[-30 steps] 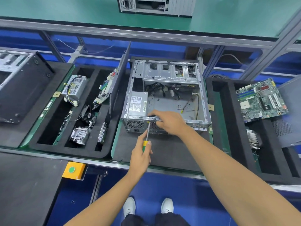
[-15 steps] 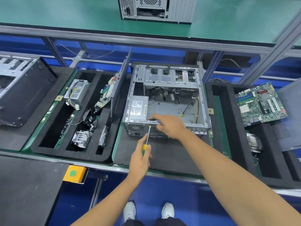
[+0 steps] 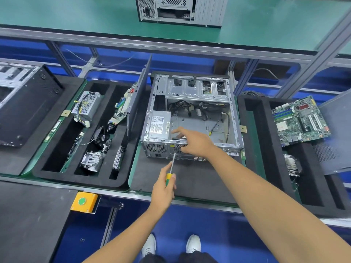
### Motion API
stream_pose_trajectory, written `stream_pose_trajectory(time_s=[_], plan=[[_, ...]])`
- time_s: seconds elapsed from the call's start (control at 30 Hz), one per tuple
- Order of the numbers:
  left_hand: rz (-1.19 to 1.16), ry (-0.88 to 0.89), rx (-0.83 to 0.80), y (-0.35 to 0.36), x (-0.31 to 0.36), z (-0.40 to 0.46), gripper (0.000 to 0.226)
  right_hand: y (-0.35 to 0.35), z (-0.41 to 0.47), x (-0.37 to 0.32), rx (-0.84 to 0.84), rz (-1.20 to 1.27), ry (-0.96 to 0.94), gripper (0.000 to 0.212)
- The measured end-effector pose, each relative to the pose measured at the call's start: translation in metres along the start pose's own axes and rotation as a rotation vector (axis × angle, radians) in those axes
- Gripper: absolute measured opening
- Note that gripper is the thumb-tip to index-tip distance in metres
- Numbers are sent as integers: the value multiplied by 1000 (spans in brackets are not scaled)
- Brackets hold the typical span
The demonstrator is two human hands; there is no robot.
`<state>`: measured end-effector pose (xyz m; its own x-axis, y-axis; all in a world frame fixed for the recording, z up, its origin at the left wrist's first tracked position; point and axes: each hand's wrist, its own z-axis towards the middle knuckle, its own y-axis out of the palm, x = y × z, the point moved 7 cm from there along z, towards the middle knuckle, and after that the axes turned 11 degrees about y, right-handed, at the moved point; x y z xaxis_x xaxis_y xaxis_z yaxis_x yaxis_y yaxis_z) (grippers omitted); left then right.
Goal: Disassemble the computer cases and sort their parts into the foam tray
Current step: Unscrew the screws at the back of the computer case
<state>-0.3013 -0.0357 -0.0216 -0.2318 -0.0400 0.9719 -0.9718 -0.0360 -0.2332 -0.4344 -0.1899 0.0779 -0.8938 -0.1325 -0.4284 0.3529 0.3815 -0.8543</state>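
Case [image 3: 191, 114] lies open on the dark mat, power supply [image 3: 159, 125] inside at its left. The right hand [image 3: 191, 141] hovers over its near rim, fingers loosely spread; the left hand [image 3: 163, 188] grips a screwdriver [image 3: 171, 168], tip at the rear panel. Foam tray [image 3: 57, 177] sits left.

Two bare forearms enter from the bottom of the frame and converge toward its centre. The left hand [image 3: 164, 188] sits just below centre, knuckles up, its grip a closed fist around a yellow-and-green handle, thumb along the top. Its forearm runs down and left to the lower edge. The right hand [image 3: 192, 141] lies higher, at centre frame, palm down, index finger extended toward the left and the other fingers loosely bent, holding nothing. Its forearm stretches long and broad down to the lower right corner.
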Motion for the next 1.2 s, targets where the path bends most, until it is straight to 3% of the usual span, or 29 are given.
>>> stream_pose_trajectory(time_s=[0.23,1.2], plan=[[51,-110,15,0,-29,-1,41,9,9,2,20,-199,14,52],[-4,-109,-2,3,-28,7,44,10,13,4,63,-226,22,55]])
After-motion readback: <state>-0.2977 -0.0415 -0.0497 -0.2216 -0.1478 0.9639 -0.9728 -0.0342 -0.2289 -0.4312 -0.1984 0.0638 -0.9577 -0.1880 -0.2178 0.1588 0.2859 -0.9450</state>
